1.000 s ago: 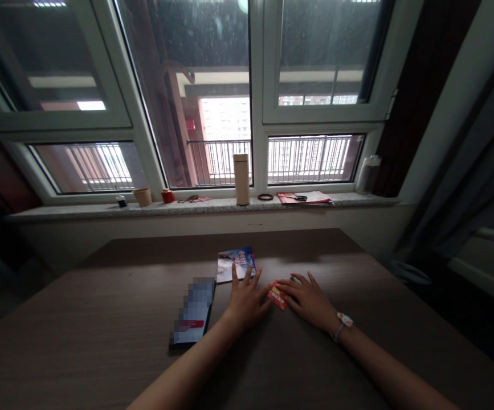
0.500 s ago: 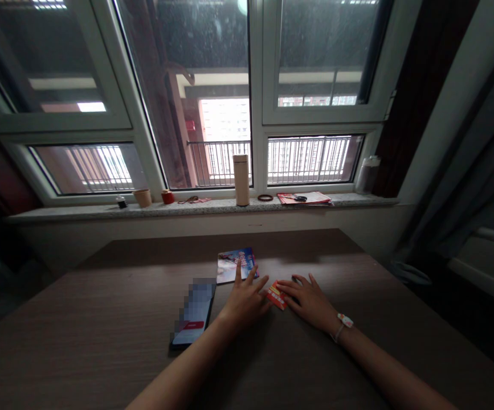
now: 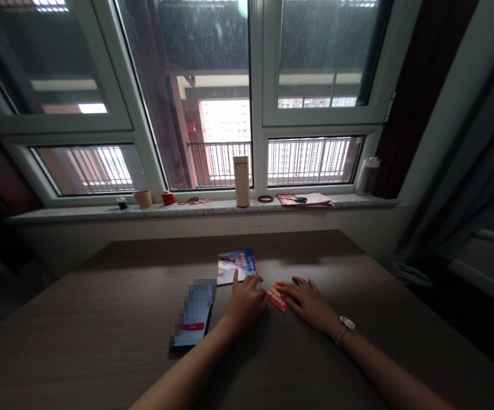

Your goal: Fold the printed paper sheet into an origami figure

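Both my hands rest on a dark wooden table (image 3: 101,319). My left hand (image 3: 244,302) has its index finger stretched forward onto the near edge of a colourful printed card (image 3: 236,265), the other fingers curled in. A small red paper piece (image 3: 277,296) lies between my hands. My right hand (image 3: 309,302) lies flat with fingers apart, its fingertips on that red piece. A wristband sits on my right wrist. A phone (image 3: 195,313) lies left of my left hand.
On the stone windowsill (image 3: 80,210) stand a tall beige flask (image 3: 241,180), a small cup (image 3: 143,197), a red pot (image 3: 168,197), scissors on red papers (image 3: 304,198) and a ring (image 3: 265,197). A dark curtain (image 3: 464,171) hangs at the right.
My left hand's fingers have curled in from a spread pose, leaving only the index finger pointing onto the printed card. My right hand has barely moved.
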Motion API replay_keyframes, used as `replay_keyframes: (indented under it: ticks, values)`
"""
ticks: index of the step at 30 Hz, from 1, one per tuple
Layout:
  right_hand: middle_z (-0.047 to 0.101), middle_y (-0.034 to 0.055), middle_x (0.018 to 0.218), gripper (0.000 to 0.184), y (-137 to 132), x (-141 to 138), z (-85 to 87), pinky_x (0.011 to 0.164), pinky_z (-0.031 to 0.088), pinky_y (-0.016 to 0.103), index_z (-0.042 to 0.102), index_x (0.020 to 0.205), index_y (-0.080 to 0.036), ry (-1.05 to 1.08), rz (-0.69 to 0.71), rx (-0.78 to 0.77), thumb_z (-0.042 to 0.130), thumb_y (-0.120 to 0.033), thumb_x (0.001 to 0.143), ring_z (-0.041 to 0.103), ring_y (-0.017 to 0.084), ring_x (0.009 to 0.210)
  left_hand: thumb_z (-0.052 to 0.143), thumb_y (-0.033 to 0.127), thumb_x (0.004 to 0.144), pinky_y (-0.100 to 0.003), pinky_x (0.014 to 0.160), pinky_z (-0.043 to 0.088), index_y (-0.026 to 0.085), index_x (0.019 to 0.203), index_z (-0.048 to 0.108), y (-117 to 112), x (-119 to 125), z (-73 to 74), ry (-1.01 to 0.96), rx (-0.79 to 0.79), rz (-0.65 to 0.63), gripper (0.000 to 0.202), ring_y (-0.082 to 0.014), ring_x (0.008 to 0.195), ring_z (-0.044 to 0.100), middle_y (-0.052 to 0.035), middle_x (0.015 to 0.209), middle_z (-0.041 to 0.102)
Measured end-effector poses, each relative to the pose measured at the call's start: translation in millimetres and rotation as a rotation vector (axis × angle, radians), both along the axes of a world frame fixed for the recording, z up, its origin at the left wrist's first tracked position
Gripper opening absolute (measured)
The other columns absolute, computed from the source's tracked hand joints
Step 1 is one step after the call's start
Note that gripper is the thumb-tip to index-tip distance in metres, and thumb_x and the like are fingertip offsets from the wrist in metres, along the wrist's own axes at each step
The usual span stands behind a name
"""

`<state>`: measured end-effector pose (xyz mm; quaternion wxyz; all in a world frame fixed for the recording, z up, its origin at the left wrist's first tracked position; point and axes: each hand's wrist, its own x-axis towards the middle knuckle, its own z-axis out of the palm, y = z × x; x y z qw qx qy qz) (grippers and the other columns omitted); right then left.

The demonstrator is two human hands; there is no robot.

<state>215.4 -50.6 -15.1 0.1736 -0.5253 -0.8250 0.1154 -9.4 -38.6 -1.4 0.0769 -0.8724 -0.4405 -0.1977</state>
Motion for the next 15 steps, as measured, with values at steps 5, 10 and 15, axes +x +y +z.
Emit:
replay_keyframes:
  ticks: [5,10,15]
  values:
    - [0.045,-0.0074,0.146,0.041,0.9,1.3,-1.0,0.112,0.012,0.064,0.047,0.134,-0.044,0.009,0.005,-0.009,0.038,-0.042,0.094,0.03,0.029,0.139,0.052,0.038,0.093,-0.067,0.11,0.012,0.033,0.117,0.063,4.5,4.8,-9.6,-0.041,-0.053,0.055,0.027,-0.0258,0.125,0.046,-0.006,0.133,0.055]
    - [0.045,-0.0073,0.146,0.041,1.2,1.4,-0.4,0.112,0.01,0.064,0.046,0.134,-0.044,0.0,0.001,-0.032,0.036,-0.046,0.094,0.028,0.028,0.139,0.051,0.043,0.093,-0.07,0.107,0.013,0.039,0.128,0.055,8.7,11.0,-17.8,-0.002,-0.085,0.078,0.036,-0.0292,0.129,0.041,-0.0057,0.141,0.047]
    - [0.045,-0.0087,0.146,0.04,0.3,0.1,-0.4,0.112,0.01,0.064,0.048,0.133,-0.043,0.001,-0.004,-0.012,0.035,-0.046,0.095,0.03,0.03,0.138,0.049,0.049,0.092,-0.075,0.105,0.006,0.044,0.124,0.058,11.7,11.5,-16.8,0.014,-0.051,0.069,0.033,-0.0335,0.129,0.038,-0.0016,0.145,0.043]
